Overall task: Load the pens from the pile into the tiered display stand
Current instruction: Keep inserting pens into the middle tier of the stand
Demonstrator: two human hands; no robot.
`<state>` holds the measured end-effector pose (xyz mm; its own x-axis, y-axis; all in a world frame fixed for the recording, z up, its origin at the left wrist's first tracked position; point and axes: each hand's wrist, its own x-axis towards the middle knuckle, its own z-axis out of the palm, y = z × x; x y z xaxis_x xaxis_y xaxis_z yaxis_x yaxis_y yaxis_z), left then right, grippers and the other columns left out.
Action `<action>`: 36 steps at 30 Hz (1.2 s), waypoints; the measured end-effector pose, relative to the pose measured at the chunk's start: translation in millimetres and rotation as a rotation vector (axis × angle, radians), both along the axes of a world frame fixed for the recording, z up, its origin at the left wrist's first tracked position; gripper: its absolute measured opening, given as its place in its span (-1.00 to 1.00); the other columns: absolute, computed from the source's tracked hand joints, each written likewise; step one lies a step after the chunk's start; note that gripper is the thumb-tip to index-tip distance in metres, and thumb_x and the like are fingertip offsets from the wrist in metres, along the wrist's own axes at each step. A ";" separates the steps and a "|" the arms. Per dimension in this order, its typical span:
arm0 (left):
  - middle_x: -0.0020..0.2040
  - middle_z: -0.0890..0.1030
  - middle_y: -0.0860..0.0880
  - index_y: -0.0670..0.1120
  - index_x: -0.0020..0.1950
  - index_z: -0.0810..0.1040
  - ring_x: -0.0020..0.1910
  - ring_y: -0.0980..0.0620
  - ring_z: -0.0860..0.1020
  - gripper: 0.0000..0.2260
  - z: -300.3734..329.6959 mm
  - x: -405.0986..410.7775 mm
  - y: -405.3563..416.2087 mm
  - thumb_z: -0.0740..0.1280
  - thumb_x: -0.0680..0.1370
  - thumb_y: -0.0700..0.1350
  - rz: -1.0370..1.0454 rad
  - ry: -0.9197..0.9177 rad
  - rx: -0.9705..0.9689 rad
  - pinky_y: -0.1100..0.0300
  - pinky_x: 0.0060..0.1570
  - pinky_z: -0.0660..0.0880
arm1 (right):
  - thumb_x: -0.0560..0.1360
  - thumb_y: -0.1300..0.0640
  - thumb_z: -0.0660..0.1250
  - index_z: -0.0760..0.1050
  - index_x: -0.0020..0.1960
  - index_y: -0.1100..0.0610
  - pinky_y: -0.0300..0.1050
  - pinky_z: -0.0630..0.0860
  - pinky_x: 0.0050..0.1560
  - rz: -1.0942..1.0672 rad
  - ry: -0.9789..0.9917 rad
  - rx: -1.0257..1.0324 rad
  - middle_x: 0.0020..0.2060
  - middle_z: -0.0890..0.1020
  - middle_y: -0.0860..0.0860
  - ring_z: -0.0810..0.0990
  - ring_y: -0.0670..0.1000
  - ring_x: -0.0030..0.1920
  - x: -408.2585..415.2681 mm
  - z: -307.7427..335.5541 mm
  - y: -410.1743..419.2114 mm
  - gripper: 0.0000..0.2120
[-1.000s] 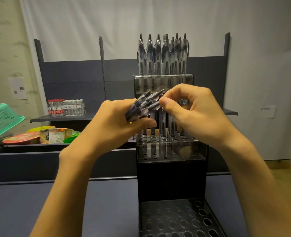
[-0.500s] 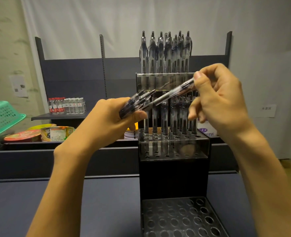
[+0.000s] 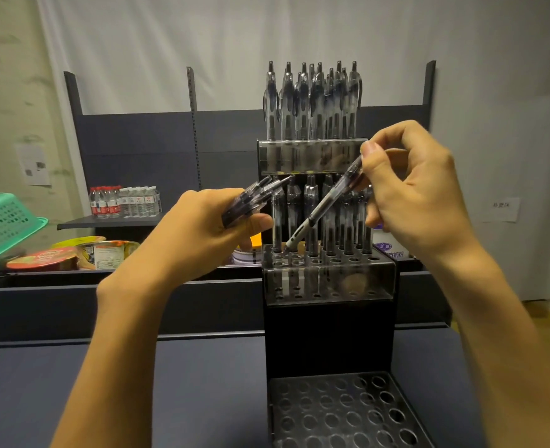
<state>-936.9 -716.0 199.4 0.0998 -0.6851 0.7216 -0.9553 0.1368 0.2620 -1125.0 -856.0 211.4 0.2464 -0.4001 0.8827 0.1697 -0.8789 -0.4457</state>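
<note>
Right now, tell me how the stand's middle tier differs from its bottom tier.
The middle tier holds upright pens in its back holes; the bottom tier holds none. The middle tier has a clear front wall; the bottom tier looks dark. The right hand aims a tilted pen at the middle tier. Both have rows of round holes.

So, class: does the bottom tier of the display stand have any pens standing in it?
No. The bottom tier shows only open holes, while pens stand in the middle tier and top tier.
</note>
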 end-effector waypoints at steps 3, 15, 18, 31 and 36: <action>-0.31 0.61 0.05 -0.12 -0.07 0.55 -0.45 0.17 0.57 -0.57 0.3 0.1 1.2 0.23 0.39 0.23 -0.007 0.013 0.001 0.36 -0.41 0.50 | 0.63 0.09 0.20 0.40 -0.01 0.13 -0.22 0.48 -0.53 -0.020 0.002 -0.021 -0.22 0.61 0.08 0.54 -0.03 -0.51 -0.3 0.6 0.8 -0.89; -0.41 0.54 0.10 -0.08 -0.17 0.50 -0.44 0.24 0.56 -0.70 0.8 -2.7 1.6 0.26 0.41 0.16 -0.018 0.013 0.017 0.41 -0.43 0.45 | 0.63 0.06 0.21 0.41 -0.01 0.08 -0.22 0.47 -0.49 -0.110 -0.028 -0.088 -0.21 0.62 0.09 0.54 -0.05 -0.46 -1.3 1.5 -2.1 -0.90; -0.39 0.56 0.09 -0.07 -0.15 0.52 -0.46 0.18 0.56 -0.66 0.9 -1.7 1.5 0.24 0.40 0.20 -0.010 0.005 0.023 0.36 -0.42 0.49 | 0.63 0.05 0.22 0.42 -0.01 0.06 -0.10 0.52 -0.41 -0.162 -0.023 -0.125 -0.25 0.61 0.04 0.55 -0.06 -0.41 -0.9 1.2 -1.7 -0.91; -0.31 0.62 0.03 -0.14 -0.06 0.55 -0.46 0.10 0.56 -0.52 2.4 -4.0 4.1 0.22 0.36 0.26 -0.025 0.033 0.056 0.19 -0.37 0.56 | 0.54 0.03 0.36 0.61 -0.04 0.07 -0.11 0.61 -0.21 -0.199 0.088 -0.134 -0.26 0.64 -0.11 0.60 -0.17 -0.30 29.4 12.3 18.7 -0.88; -0.32 0.61 0.02 -0.11 -0.08 0.55 -0.47 0.13 0.56 -0.65 1.7 -0.7 5.6 0.27 0.41 0.17 -0.024 0.046 0.055 0.34 -0.41 0.51 | 0.52 0.00 0.37 0.61 -0.01 0.03 -0.04 0.61 -0.08 -0.240 0.174 -0.145 -0.24 0.65 -0.10 0.62 -0.11 -0.19 46.9 10.8 26.6 -0.87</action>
